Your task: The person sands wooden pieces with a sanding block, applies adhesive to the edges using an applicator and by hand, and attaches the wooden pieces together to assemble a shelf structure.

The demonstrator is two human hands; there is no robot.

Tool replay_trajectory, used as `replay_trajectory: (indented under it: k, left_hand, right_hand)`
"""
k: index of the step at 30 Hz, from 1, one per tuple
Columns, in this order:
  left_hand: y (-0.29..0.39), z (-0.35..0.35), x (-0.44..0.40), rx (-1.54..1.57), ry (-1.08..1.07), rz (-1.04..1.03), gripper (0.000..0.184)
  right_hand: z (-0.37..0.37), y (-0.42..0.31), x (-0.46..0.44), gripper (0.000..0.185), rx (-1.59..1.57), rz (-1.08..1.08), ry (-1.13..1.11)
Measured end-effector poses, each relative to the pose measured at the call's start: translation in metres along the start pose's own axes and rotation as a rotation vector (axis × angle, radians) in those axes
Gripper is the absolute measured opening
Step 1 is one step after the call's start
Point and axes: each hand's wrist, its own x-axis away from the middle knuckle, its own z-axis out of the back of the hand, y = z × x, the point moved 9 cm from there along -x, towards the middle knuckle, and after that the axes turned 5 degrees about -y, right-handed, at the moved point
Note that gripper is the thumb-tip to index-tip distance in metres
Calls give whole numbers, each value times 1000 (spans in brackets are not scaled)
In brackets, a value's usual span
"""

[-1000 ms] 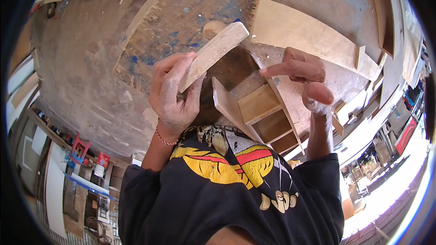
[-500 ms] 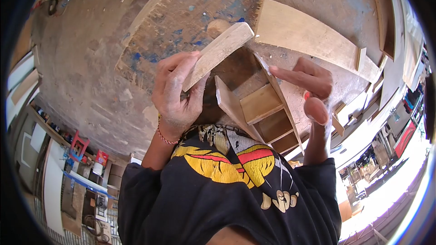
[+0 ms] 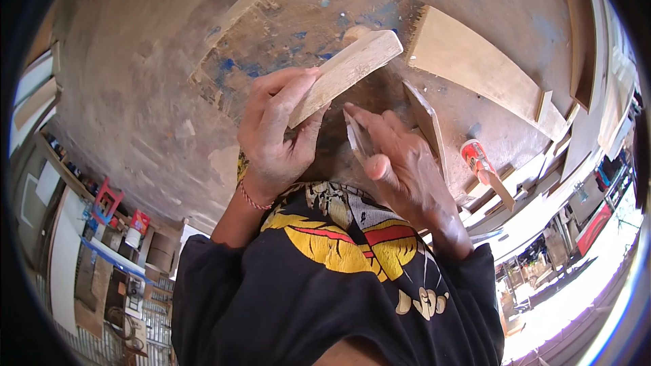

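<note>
My left hand is closed around a pale wooden block, gripping its lower end while the block slants up to the right. Below it stands a wooden frame, open at the top, with a left panel and a right panel. My right hand reaches over this frame, index finger stretched out along the top edge of the left panel and thumb apart. Nothing shows in its grasp. The compartments between the panels are hidden behind the right hand.
A wide curved board lies on the stained work surface. A red and white can stands to the right of the frame. Several boards line the right edge. A red stool is at the lower left.
My right hand has moved left from the right panel's edge to the left panel's edge and now covers the compartments. The can has come into fuller view. The left hand still holds the block.
</note>
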Motion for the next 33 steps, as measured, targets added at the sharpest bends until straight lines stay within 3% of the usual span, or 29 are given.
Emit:
replay_trajectory:
  k: [13, 17, 21, 33]
  left_hand:
    - [-3, -3, 5, 26, -66, 26, 36]
    - [-3, -6, 8, 49, -87, 53, 36]
    - [0, -5, 8, 38, -77, 24, 37]
    - [0, -1, 9, 35, -73, 39, 35]
  right_hand:
    - [-1, 19, -18, 70, 74, -104, -45]
    - [0, 24, -15, 70, -47, -31, -23]
    - [3, 18, -13, 72, -29, -26, 97]
    - [21, -14, 16, 87, -127, 80, 3]
